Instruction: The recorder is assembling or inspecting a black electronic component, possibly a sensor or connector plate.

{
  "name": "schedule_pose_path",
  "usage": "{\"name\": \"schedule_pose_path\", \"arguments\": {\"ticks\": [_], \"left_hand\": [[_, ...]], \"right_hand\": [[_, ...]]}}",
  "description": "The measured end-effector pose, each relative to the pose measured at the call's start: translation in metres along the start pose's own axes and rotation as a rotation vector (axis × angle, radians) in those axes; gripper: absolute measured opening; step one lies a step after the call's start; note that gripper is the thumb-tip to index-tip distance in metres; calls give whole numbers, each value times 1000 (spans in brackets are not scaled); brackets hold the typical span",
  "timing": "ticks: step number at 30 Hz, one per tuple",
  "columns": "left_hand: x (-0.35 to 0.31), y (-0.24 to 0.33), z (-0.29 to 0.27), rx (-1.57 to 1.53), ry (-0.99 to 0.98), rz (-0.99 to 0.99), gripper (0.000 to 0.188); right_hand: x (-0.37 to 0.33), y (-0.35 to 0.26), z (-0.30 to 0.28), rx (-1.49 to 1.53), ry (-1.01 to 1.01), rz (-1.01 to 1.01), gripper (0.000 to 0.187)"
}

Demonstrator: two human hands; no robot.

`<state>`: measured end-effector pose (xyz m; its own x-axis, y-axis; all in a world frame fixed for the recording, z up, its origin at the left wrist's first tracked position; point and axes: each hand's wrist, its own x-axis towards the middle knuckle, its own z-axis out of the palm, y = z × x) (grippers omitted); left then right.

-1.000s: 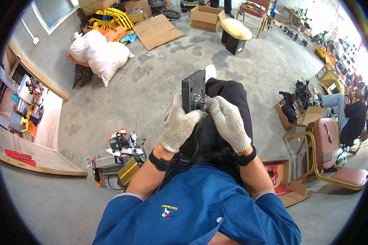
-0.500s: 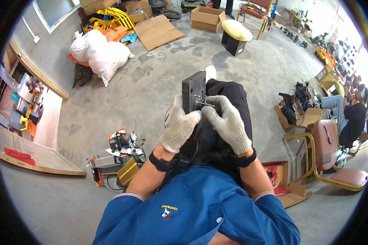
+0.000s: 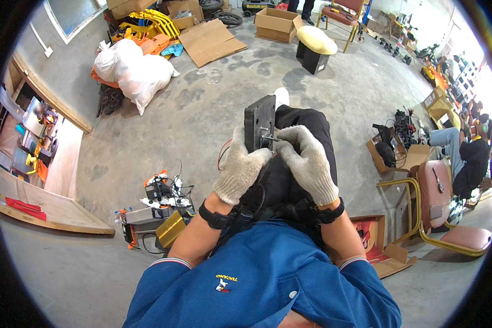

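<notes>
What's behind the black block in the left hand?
Around the black block: grey floor, a white shoe, a black trouser leg. Fingers of the left hand are partly hidden; the block's far face can't be seen.

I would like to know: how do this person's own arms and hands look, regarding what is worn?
The left hand and right hand wear off-white knitted gloves. Behind them are black wristbands; the blue short sleeves end in narrow striped trim.

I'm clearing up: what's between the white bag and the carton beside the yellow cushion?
A flattened cardboard sheet on the concrete floor, in the head view.
</notes>
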<state>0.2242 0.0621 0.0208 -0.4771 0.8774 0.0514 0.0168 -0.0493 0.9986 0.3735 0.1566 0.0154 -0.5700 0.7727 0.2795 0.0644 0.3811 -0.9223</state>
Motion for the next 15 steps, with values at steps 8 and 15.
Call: {"name": "schedule_pose_path", "arguments": {"ticks": [8,15], "left_hand": [[2,-6,-1,-16,11,23,48],[1,-2,2,12,-1,5,45]], "right_hand": [[-5,-6,-2,-30,-28,176,25],[-2,-2,-6,-126,-5,72,20]]}}
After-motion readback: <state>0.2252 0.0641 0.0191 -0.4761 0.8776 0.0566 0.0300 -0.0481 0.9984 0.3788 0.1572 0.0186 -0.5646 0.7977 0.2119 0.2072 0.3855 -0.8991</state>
